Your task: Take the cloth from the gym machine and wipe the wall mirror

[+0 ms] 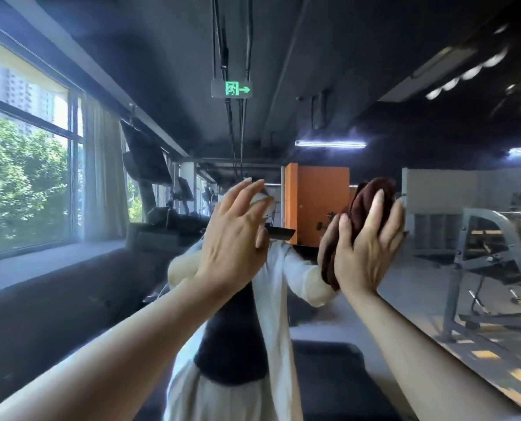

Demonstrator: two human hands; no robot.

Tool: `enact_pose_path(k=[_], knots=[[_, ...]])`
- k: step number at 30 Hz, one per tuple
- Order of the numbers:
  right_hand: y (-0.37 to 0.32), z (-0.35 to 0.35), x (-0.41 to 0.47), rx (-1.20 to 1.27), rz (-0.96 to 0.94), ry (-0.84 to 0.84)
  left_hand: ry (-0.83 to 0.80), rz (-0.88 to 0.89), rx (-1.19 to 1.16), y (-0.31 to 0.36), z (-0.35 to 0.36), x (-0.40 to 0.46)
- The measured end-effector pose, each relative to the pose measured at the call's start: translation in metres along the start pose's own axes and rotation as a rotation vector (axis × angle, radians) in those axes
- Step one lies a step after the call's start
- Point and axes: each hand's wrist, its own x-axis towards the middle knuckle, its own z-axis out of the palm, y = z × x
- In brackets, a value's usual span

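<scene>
While the right hand (367,241) presses the cloth (362,214) flat to the mirror (374,314), the key relation is simple: cloth sits btwn palm and glass, right of center in the frame, w/ fingers laid straight over its back, thumb along the near edge. Cloth's long axis runs up-and-slightly-right, along the fingers; lower end hangs below the wrist. Left hand (238,229) is just left of it, center frame, fingers spread and relaxed, holding nothing; whether it touches the glass I can't tell. Right hand is plainly the working one. Cloth: dark maroon, thick, nappy terry, folded into a pad. Mirror: smooth, hard, reflecting sleeves, an orange block (317,205) and gym frames.
</scene>
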Motion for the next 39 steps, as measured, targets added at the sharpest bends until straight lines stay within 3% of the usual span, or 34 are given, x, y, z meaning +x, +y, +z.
enact_pose_path(k=[6,10,19,28,34,39], knots=[[-0.063,0.030,0.072,-0.071,-0.124,0.084,-0.068,0.043,0.244,-0.061,-0.041,0.018],[-0.125,0.058,0.079,-0.132,-0.289,0.062,-0.013,0.049,0.287,-0.110,-0.062,0.016],[-0.285,0.127,-0.011,-0.088,-0.637,-0.023,0.054,-0.017,0.256,-0.212,-0.123,-0.012],[-0.414,0.181,-0.128,-0.059,-0.864,-0.136,0.050,-0.099,0.319,-0.316,-0.196,-0.074],[-0.438,0.194,-0.158,-0.111,-0.918,-0.222,0.013,-0.144,0.340,-0.334,-0.214,-0.104],[-0.401,0.177,-0.141,-0.080,-0.946,-0.197,-0.021,-0.135,0.335,-0.306,-0.195,-0.096]])
